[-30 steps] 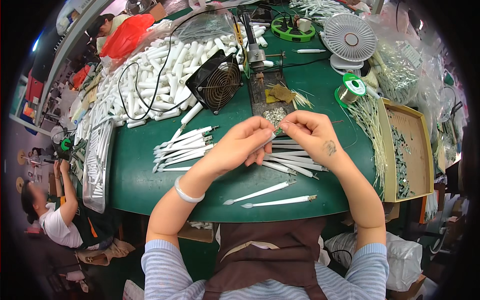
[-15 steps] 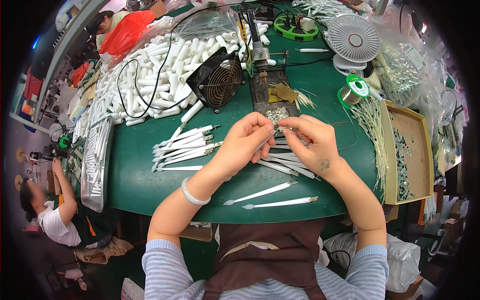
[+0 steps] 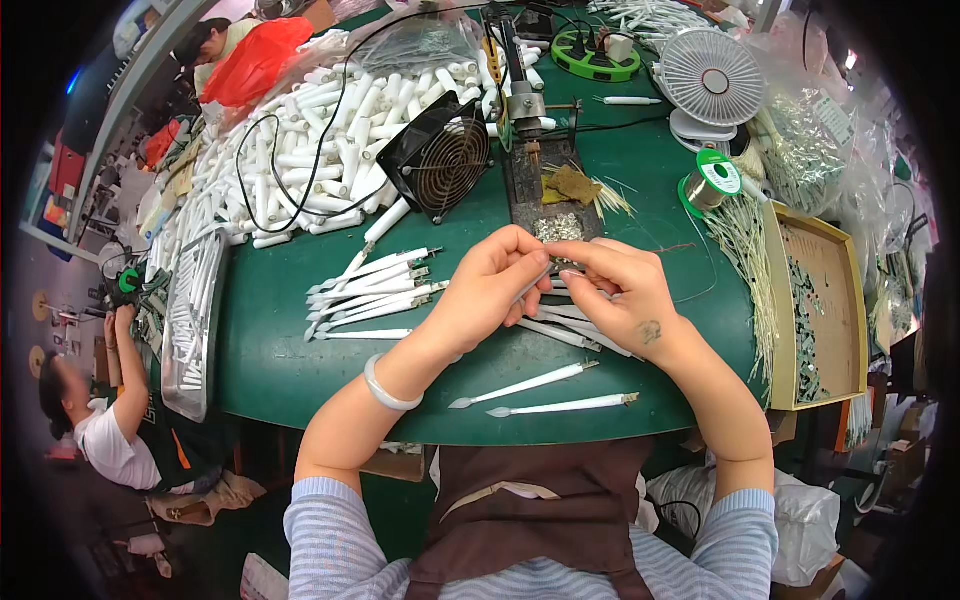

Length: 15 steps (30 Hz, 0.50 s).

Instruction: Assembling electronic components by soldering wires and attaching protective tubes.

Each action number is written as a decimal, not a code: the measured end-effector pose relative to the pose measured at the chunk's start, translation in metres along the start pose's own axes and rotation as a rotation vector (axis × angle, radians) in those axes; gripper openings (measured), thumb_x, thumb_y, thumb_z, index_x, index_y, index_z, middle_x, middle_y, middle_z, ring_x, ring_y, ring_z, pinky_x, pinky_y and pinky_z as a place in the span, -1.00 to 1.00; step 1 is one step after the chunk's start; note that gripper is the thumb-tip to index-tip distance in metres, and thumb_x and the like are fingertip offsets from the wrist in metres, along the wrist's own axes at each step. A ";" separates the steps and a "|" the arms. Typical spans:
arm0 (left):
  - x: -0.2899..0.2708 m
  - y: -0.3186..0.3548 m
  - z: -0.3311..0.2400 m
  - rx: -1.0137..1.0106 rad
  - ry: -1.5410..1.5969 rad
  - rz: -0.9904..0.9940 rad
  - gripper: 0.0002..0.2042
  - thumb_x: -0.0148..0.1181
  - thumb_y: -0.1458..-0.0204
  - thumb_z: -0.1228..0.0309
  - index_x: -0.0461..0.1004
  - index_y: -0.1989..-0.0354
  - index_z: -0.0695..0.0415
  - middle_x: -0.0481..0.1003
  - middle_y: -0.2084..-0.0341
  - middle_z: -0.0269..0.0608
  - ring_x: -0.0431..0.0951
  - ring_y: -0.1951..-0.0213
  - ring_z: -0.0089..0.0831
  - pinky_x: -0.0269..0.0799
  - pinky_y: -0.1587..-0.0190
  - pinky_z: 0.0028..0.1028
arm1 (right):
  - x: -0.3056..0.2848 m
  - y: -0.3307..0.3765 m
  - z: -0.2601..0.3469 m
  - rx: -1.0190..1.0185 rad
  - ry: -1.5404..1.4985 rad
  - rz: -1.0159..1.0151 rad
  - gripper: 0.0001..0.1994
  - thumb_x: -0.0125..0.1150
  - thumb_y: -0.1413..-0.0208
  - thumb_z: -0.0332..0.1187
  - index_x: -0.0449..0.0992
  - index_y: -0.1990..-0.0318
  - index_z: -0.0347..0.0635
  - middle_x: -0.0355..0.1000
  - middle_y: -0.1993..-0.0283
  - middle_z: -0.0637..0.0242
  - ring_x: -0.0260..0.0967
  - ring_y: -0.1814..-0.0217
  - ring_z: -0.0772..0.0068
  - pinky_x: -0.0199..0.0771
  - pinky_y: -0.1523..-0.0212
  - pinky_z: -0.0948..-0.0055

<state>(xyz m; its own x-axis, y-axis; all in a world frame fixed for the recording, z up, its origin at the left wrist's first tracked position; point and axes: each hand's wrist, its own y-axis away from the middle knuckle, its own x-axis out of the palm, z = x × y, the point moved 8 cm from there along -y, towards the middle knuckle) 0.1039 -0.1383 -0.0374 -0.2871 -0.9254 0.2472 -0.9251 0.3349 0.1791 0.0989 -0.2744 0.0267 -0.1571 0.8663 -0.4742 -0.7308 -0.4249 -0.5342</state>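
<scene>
My left hand (image 3: 497,275) is closed, thumb against curled fingers. A sliver of something slim and pale shows under the thumb; most of it is hidden. My right hand (image 3: 622,290) meets it at the fingertips, its index finger reaching across to the left thumb and its own thumb bent just below. Whatever small piece lies between the fingertips is too hidden to name. Just beyond is a heap of tiny metal parts (image 3: 562,226). White pen-shaped sticks with pointed tips (image 3: 565,405) lie nearer me, and others (image 3: 560,333) are partly under my hands.
A soldering stand (image 3: 525,115) rises behind the metal parts, beside a black fan (image 3: 440,160). White tubes (image 3: 300,165) are heaped back left. At right are a solder spool (image 3: 712,178), a white fan (image 3: 710,85) and a cardboard tray (image 3: 835,300). A co-worker (image 3: 105,430) sits at left.
My right index finger has straightened toward the left fingertips, and the right thumb has dropped slightly. My left hand stays almost still. The co-worker's hand at left has shifted a little.
</scene>
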 end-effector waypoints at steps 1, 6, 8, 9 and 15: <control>0.000 0.000 0.000 0.008 -0.010 0.001 -0.85 0.05 -0.28 0.34 0.35 0.20 0.17 0.47 0.45 -0.29 0.42 0.58 -0.65 0.20 0.66 -0.67 | 0.001 0.000 0.000 -0.023 0.007 0.009 -0.67 0.22 -0.01 -0.59 0.58 0.02 -0.25 0.30 0.56 0.36 0.15 0.60 0.56 0.11 0.59 0.52; -0.002 0.000 0.000 -0.009 -0.001 -0.022 -0.84 0.07 -0.27 0.32 0.36 0.22 0.16 0.46 0.46 -0.31 0.39 0.59 -0.68 0.18 0.65 -0.67 | -0.001 0.000 0.001 -0.055 0.057 0.001 -0.67 0.22 -0.01 -0.59 0.58 0.02 -0.24 0.31 0.55 0.32 0.17 0.61 0.52 0.14 0.59 0.50; -0.004 0.000 -0.001 -0.004 0.031 -0.053 -0.86 0.03 -0.29 0.36 0.36 0.23 0.17 0.48 0.48 -0.30 0.36 0.60 -0.67 0.13 0.67 -0.66 | -0.003 0.001 0.002 -0.061 0.070 -0.006 -0.68 0.21 -0.01 -0.59 0.58 0.03 -0.24 0.30 0.56 0.32 0.16 0.61 0.52 0.14 0.59 0.50; -0.004 0.000 -0.001 -0.004 0.031 -0.054 -0.86 0.03 -0.29 0.36 0.36 0.23 0.17 0.48 0.48 -0.30 0.36 0.60 -0.67 0.13 0.67 -0.66 | -0.002 0.001 0.001 -0.040 0.056 0.003 -0.69 0.22 -0.01 -0.59 0.59 0.04 -0.24 0.29 0.56 0.33 0.15 0.61 0.54 0.13 0.59 0.50; -0.004 0.001 0.000 -0.020 0.082 -0.046 -0.87 0.01 -0.29 0.36 0.36 0.20 0.17 0.47 0.47 -0.30 0.35 0.59 -0.67 0.13 0.66 -0.66 | -0.003 0.000 -0.010 0.139 -0.003 0.007 -0.77 0.26 0.00 -0.58 0.60 0.14 -0.25 0.25 0.58 0.41 0.09 0.61 0.64 0.07 0.58 0.54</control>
<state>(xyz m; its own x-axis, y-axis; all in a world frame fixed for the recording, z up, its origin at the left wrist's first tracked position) 0.1038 -0.1344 -0.0380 -0.2223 -0.9225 0.3156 -0.9316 0.2965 0.2105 0.1061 -0.2791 0.0213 -0.1645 0.8643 -0.4753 -0.8145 -0.3908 -0.4288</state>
